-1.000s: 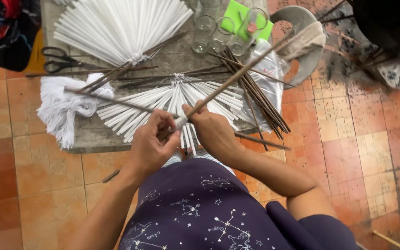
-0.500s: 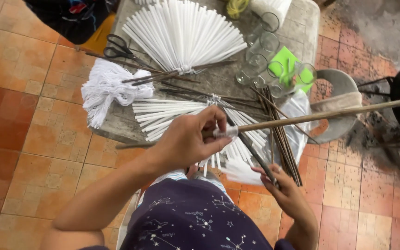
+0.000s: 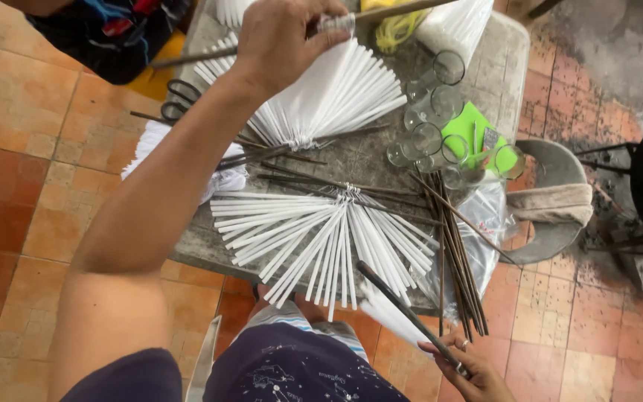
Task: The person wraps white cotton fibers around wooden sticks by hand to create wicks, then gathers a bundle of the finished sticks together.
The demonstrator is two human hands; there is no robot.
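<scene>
The left hand (image 3: 280,37) is closed around a long pale stick (image 3: 403,9) at the far edge of the surface (image 3: 485,59), while the right hand (image 3: 470,372) pinches a thin dark stick (image 3: 403,309) near the white paper fan (image 3: 321,238).

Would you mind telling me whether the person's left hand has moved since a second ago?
Yes. The left hand has risen from the near fan of white sticks to above the far fan, away from the body, gripping a long stick.
</scene>
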